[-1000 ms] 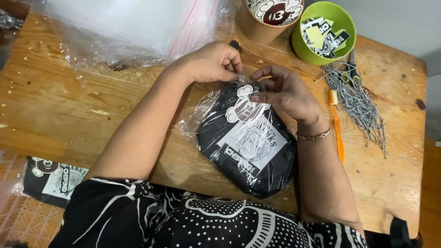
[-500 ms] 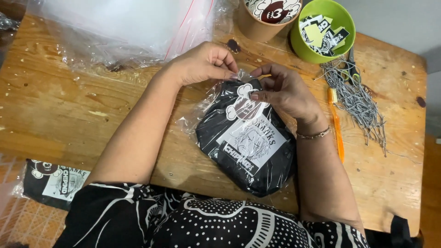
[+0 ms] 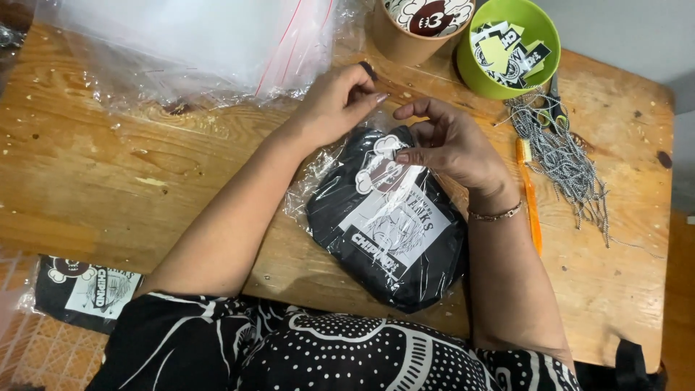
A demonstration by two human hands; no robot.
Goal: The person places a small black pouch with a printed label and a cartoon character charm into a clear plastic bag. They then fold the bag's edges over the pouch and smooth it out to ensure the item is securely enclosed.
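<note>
Both hands have drawn slightly apart since before. The left hand point(image 3: 334, 101) and right hand point(image 3: 449, 145) pinch the clear bag point(image 3: 384, 217) holding a black garment on the worktop point(image 3: 108, 174), each grip closed on plastic.

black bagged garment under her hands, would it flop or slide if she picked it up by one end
The bagged black garment would probably sag: it is folded cloth with soft, rounded edges. Its clear, glossy, wrinkled wrap looks slick, so it may slide easily on the wooden table. It probably will not roll or tip, since it lies flat under the left hand and right hand.
</note>
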